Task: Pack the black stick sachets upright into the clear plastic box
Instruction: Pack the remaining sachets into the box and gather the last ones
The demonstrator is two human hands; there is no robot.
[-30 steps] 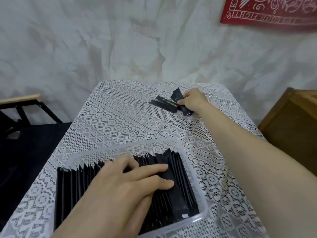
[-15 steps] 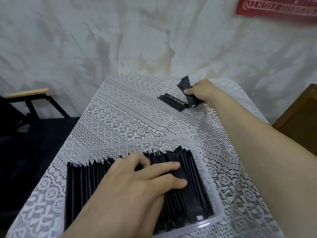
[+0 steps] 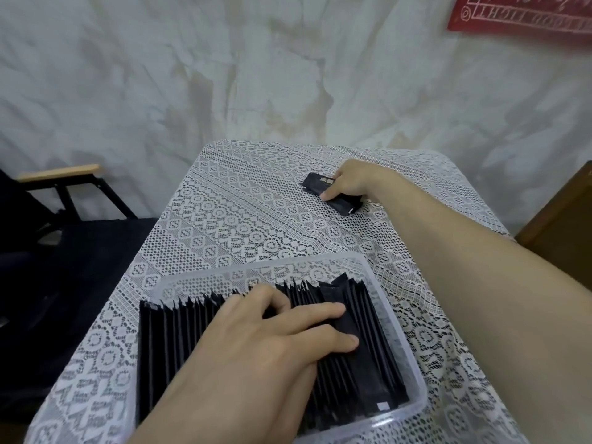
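Sachets that half a second ago stuck up from the right hand (image 3: 355, 181) and lay beside it now sit flat as one small bundle under it; the left hand has not moved.

On the lace-covered tabletop (image 3: 243, 219) the clear plastic box (image 3: 413, 363) sits near the front edge, with a row of black stick sachets (image 3: 179, 331) standing on edge inside. The left hand (image 3: 256, 341) lies flat across their tops, fingers straight and pressing. Well apart, at the far side, the right hand curls its fingers over the loose sachets (image 3: 315, 184), gripping them against the cloth.
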